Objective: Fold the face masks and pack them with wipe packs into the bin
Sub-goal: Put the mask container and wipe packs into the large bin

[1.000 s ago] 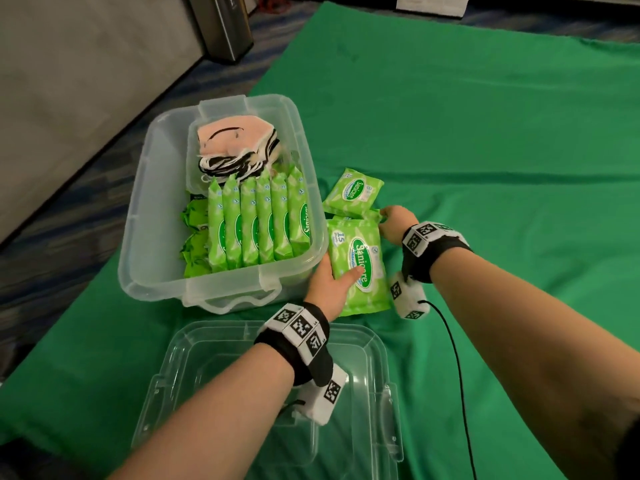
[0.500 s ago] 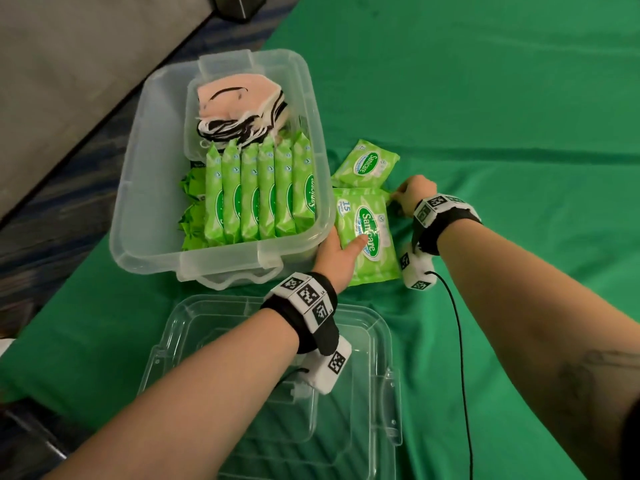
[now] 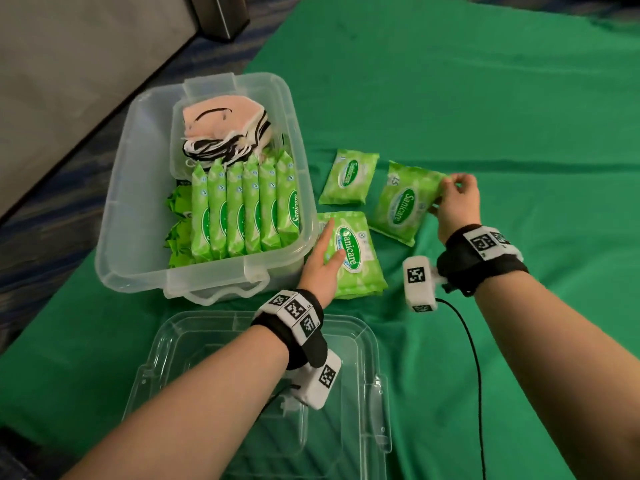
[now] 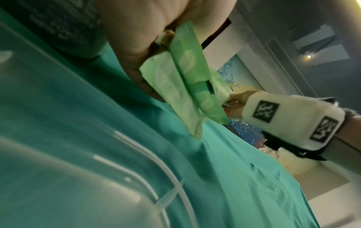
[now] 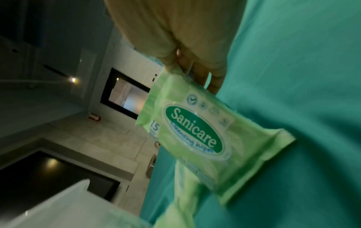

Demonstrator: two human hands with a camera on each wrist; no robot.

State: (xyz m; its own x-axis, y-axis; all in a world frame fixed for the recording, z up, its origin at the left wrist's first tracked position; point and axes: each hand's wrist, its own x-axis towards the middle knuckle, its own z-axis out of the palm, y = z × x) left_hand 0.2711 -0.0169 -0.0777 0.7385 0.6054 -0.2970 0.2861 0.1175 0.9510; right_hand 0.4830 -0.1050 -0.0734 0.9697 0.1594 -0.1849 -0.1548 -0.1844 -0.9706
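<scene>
Green wipe pack (image 3: 401, 201): right hand (image 3: 456, 199) is pinching its far edge; left hand (image 3: 323, 263), fingers flat, is steadying the nearer pack (image 3: 356, 254); support beneath.

"Sanicare cleansing wipes" and "15" on held wipe pack (image 5: 197, 137), "Sanicare" on nearer pack (image 3: 349, 251)

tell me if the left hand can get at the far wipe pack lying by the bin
Probably yes: the left hand rests on a nearer pack, and the far wipe pack lies uncovered on the cloth just beyond it.
</scene>
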